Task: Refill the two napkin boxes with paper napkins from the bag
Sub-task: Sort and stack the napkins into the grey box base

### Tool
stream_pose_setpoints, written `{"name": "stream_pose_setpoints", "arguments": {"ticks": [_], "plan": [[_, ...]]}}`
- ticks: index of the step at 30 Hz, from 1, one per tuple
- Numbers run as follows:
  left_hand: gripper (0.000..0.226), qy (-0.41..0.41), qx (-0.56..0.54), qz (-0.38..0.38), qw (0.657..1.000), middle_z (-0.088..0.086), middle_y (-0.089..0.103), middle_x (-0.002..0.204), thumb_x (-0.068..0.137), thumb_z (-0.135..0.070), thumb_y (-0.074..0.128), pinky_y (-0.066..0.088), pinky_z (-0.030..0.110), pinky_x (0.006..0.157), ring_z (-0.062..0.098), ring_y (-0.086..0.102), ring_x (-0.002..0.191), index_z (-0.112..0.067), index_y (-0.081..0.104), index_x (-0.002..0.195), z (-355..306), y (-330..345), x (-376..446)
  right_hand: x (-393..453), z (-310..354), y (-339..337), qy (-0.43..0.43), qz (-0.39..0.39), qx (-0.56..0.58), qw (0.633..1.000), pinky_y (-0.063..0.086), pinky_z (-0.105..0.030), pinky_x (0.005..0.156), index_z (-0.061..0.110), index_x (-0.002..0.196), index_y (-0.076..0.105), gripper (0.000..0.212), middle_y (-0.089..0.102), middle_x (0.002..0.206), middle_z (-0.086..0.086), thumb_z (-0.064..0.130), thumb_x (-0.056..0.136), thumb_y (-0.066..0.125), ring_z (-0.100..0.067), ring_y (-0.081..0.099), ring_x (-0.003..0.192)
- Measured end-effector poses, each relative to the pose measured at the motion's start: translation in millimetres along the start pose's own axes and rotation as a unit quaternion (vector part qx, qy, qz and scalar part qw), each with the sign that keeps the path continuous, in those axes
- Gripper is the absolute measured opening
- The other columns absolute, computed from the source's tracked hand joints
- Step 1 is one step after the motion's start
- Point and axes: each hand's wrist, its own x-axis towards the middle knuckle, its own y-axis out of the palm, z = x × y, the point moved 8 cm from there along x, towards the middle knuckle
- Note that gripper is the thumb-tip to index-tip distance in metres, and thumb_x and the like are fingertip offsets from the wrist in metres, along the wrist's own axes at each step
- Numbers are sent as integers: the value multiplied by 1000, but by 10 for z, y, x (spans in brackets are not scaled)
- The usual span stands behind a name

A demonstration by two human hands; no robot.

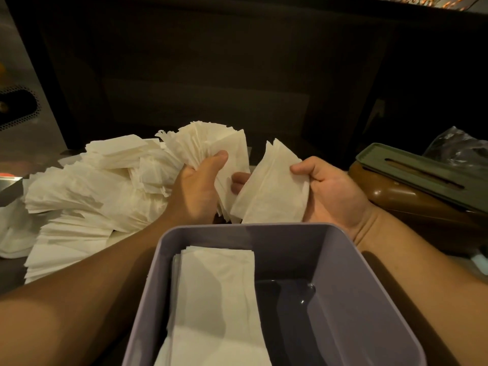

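Observation:
An open lilac napkin box (351, 299) stands right in front of me, with a stack of white napkins (219, 299) lying in its left half and its right half bare. Just beyond its far rim my left hand (196, 188) grips a fanned bundle of napkins (211, 141). My right hand (330, 191) pinches a smaller folded stack (272, 191) between thumb and fingers. A large loose heap of napkins (87, 191) spreads over the counter at the left. A second box, brown (412, 204), sits at the right.
A green slotted lid (422, 173) rests on top of the brown box. A crumpled clear plastic bag (459, 146) lies behind it at the far right. A metal appliance (18, 109) stands at the far left. Dark wall behind the counter.

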Motion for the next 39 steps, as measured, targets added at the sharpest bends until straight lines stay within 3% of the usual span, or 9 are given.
{"name": "stream_pose_setpoints", "arguments": {"ticks": [7,10,14,17,24,29,33,35,39], "plan": [[18,7,-22,-8,1000,-22,57,100,98,-40,51,42,19,68,4,57,88,-38,47,116,-3,-6,55,-19,178,-244,-34,-80,-25,996,59,-53,86,24,133,54,57,75,116,-15,29,77,58,-36,73,104],[18,16,-18,-6,1000,-24,56,99,98,-38,52,41,18,70,2,56,87,-38,47,115,-16,-3,58,-74,284,-63,-85,7,30,996,53,-57,99,22,137,47,49,66,132,-19,28,88,44,-38,66,120],[43,-21,13,15,1000,-2,66,117,93,-45,56,50,40,95,19,63,108,-19,59,127,29,21,32,-122,125,151,-32,136,77,987,46,-55,109,22,147,32,56,54,147,-22,31,94,45,-40,53,135],[25,-19,21,54,998,-5,73,90,93,-42,57,53,39,88,18,68,93,-23,71,96,34,100,17,-45,22,80,2,51,1,999,58,-53,93,20,135,49,53,71,124,-18,31,83,53,-36,70,112],[14,-12,-18,30,999,-15,61,109,98,-41,48,49,27,78,13,61,100,-41,48,112,-10,39,27,-10,192,-354,-65,-139,-22,988,54,-56,97,29,139,50,58,72,122,-12,27,83,60,-35,71,110],[45,-32,-20,31,999,-2,56,137,95,-45,53,42,46,106,23,55,124,-28,46,137,-1,71,7,-92,321,-33,-124,13,69,990,57,-53,95,22,140,44,52,69,129,-16,28,88,45,-35,68,116],[65,-64,-51,49,995,4,63,129,71,-62,64,45,55,103,33,59,119,-26,55,125,47,89,-17,-128,18,192,4,145,47,988,46,-56,109,21,143,34,53,58,142,-22,31,93,45,-40,56,132],[76,-72,-57,70,993,11,64,124,66,-63,67,45,59,102,42,57,120,-22,57,129,58,117,-9,-67,-49,64,42,84,0,996,43,-59,110,22,140,43,54,62,137,-23,30,87,51,-42,59,128],[32,2,-28,31,999,-3,65,118,96,-38,53,51,36,91,19,62,108,-27,54,127,3,19,61,-13,136,-328,-3,-96,-72,993,49,-60,101,27,139,52,54,70,127,-14,29,86,60,-37,67,116]]}}
